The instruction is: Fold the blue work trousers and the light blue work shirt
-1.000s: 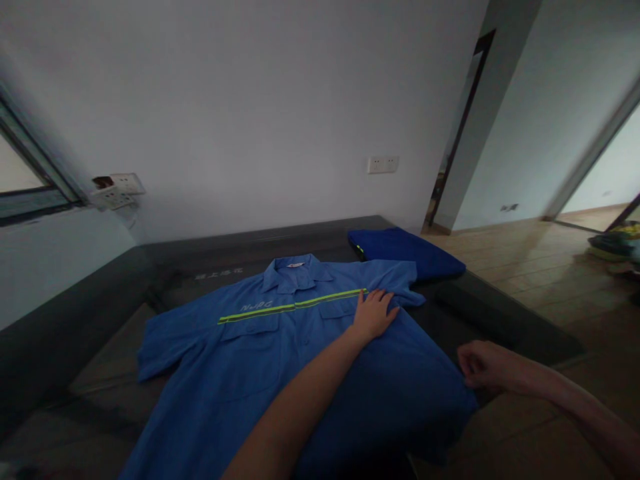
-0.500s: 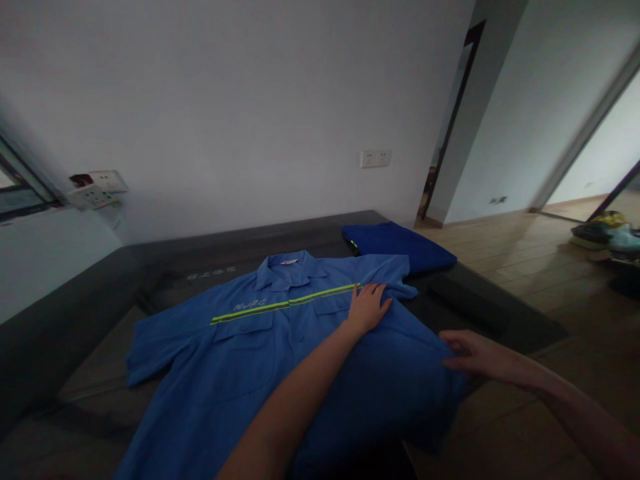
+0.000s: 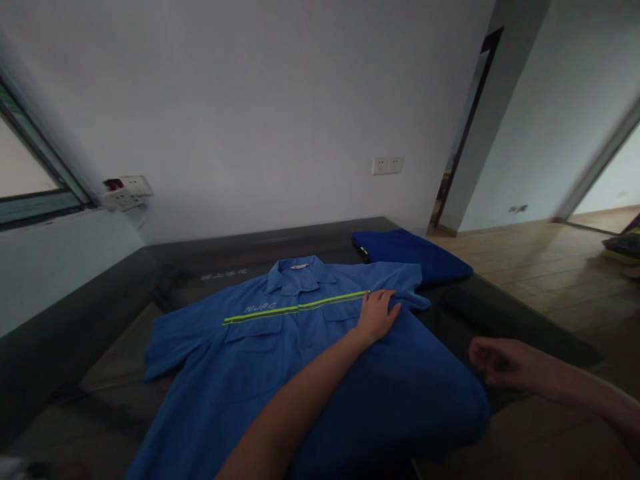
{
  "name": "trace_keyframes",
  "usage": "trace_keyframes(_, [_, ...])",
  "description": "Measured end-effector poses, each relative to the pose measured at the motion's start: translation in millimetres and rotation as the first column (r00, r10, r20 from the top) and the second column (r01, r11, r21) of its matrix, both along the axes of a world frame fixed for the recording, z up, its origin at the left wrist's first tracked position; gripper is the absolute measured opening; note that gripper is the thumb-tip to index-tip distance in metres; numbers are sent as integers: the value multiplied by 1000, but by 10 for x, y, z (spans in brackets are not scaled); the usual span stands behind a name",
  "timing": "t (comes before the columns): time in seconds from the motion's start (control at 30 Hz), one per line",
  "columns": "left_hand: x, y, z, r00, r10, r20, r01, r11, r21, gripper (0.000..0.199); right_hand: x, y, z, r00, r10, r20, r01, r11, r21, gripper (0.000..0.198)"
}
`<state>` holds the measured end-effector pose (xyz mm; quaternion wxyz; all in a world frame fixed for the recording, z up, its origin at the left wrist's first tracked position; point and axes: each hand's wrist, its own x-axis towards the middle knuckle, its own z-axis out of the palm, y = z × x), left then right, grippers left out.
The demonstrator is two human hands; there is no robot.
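A blue short-sleeved work shirt point(image 3: 260, 360) with a yellow-green chest stripe lies front up, its collar toward the wall. My left hand point(image 3: 377, 315) rests flat on the chest pocket on the right, fingers stretched out, just below the stripe. Beside the shirt's right side edge, my right hand point(image 3: 497, 363) hovers with fingers curled in. Dimness hides whether any cloth sits between those fingertips. Near it, the lower right part of the shirt bulges outward in a rounded shape.
A folded dark blue garment point(image 3: 410, 253) lies at the far right of the dark table point(image 3: 240, 247). A wall with sockets point(image 3: 387, 165) rises behind. The tiled floor point(image 3: 510, 260) stretches to the right, with a doorway beyond. A window point(image 3: 30, 167) is at left.
My right hand has moved outward to the right and its fingers have curled in more. The shirt's right side has spread outward. My left hand stays on the chest. The view has shifted slightly left.
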<state>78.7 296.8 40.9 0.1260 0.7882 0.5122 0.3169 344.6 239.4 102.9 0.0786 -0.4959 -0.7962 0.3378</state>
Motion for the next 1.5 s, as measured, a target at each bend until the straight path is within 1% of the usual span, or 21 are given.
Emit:
trace_keyframes(0.07, [-116,-29,72,998,-34,43,33,999,21,37,-134,103,154,999,-7,-39,8,999,33,25])
trace_keyframes(0.13, [-361,-33,170,997,-53,53,49,996,68,38,-366,211,292,995,1,-102,8,996,87,30])
trace_keyframes(0.2, [-756,5,267,999,-15,43,9,991,136,39,-678,325,389,988,63,-139,-43,989,142,33])
trace_keyframes(0.27, [-1281,84,328,996,91,23,-94,973,210,38,-1033,464,441,977,159,-144,-129,972,196,33])
trace_keyframes(0.3, [-1572,133,337,986,166,3,-162,958,237,38,-1214,552,451,968,204,-144,-169,960,224,32])
trace_keyframes(0.37, [-2155,234,306,943,329,-51,-308,920,244,40,-1571,771,443,947,286,-144,-240,932,271,30])
trace_keyframes(0.43, [-2661,323,217,865,488,-113,-458,862,218,41,-1909,1040,404,928,350,-128,-296,900,319,26])
trace_keyframes(0.47, [-2863,361,157,817,554,-162,-525,830,189,40,-2070,1183,375,931,352,-98,-299,888,349,22])
trace_keyframes(0.5, [-3024,395,93,776,589,-228,-569,808,150,41,-2226,1324,340,941,335,-51,-295,883,365,19])
trace_keyframes(0.57, [-3226,455,-33,738,592,-324,-602,795,79,42,-2517,1583,252,971,232,62,-236,877,418,16])
trace_keyframes(0.67, [-3309,538,-159,744,560,-365,-595,803,20,45,-2872,1873,76,978,157,139,-204,870,450,16])
trace_keyframes(0.73, [-3300,595,-188,733,570,-371,-612,791,8,47,-3037,2000,-59,978,106,180,-180,866,466,18])
trace_keyframes(0.83, [-3293,688,-183,707,594,-385,-642,766,3,50,-3186,2116,-253,976,19,217,-125,863,489,25])
trace_keyframes(0.93, [-3329,789,-162,704,583,-407,-641,768,-9,47,-3263,2182,-392,972,-58,227,-65,864,499,31])
trace_keyframes(1.1, [-3435,886,-149,758,505,-412,-573,818,-52,41,-3324,2296,-478,967,-131,218,7,870,493,41])
trace_keyframes(1.23, [-3485,854,-166,790,478,-383,-542,837,-74,41,-3353,2405,-520,965,-146,216,29,882,470,40])
trace_keyframes(1.37, [-3507,842,-150,797,507,-328,-562,822,-94,40,-3389,2477,-579,972,-143,184,45,890,454,37])
trace_keyframes(1.5, [-3560,893,-107,799,545,-255,-589,795,-145,48,-3419,2512,-613,979,-153,137,71,877,476,30])
